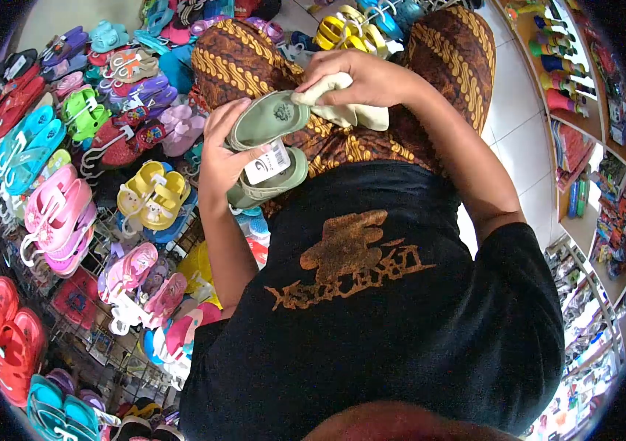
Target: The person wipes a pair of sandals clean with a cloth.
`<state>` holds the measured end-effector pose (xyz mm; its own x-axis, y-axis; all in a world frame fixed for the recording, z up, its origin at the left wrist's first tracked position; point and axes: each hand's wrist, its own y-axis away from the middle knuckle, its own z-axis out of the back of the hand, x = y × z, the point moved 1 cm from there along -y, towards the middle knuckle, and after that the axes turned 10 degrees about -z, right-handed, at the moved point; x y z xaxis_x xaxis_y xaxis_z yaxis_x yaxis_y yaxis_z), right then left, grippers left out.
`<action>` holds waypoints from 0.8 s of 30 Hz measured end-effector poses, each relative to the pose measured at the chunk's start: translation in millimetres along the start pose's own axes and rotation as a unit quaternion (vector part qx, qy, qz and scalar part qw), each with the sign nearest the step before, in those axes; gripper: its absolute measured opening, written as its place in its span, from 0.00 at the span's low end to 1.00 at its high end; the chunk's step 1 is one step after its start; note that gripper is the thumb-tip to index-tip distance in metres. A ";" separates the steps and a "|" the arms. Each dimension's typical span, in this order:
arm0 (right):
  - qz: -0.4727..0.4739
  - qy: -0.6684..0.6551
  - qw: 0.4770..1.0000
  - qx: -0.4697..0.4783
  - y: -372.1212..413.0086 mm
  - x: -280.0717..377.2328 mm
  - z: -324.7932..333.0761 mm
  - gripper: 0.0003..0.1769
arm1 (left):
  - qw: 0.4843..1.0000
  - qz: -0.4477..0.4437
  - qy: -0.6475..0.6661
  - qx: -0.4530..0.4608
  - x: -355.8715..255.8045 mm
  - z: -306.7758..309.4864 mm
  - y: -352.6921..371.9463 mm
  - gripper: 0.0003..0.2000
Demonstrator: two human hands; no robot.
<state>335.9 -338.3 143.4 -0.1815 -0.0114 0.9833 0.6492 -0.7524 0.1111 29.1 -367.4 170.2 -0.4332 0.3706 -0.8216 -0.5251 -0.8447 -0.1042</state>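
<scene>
My left hand (219, 158) is closed around a pair of sage-green sandals (261, 126) held above my lap. A white tag with a barcode (269, 163) hangs between the two shoes. The upper sandal shows a dark printed mark on its insole; the lower one is partly covered by the tag. My right hand (360, 77) grips a cream cloth (360, 116), bunched under the fingers and touching the end of the upper sandal. A loose part of the cloth droops toward my patterned trousers (452, 59).
Sandals on white hangers crowd the wire rack on my left, among them yellow sandals (155, 195), pink sandals (57, 213) and red clogs (13, 342). More yellow sandals (349, 31) lie beyond my knees. Shelves with packaged goods (574, 147) line the right side, beside white floor tiles (522, 110).
</scene>
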 end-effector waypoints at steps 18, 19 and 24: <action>-0.167 -0.021 0.985 -0.037 -42.5 -33.9 -24.1 0.12 | 0.982 -0.033 -0.103 0.152 -4.9 8.6 -22.7 0.40; -0.179 -0.022 0.983 -0.038 -45.2 -32.9 -25.0 0.12 | 0.982 -0.034 -0.103 0.152 -4.5 8.5 -22.8 0.40; -0.215 -0.042 0.965 -0.146 -58.7 -37.6 -38.8 0.13 | 0.987 -0.014 -0.115 0.115 -9.7 3.3 -22.6 0.40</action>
<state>276.0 -319.3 94.4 -0.3184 0.3873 0.8652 0.2890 -0.8296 0.4777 42.8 -350.7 182.4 -0.5571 0.4916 -0.6693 -0.6798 -0.7329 0.0275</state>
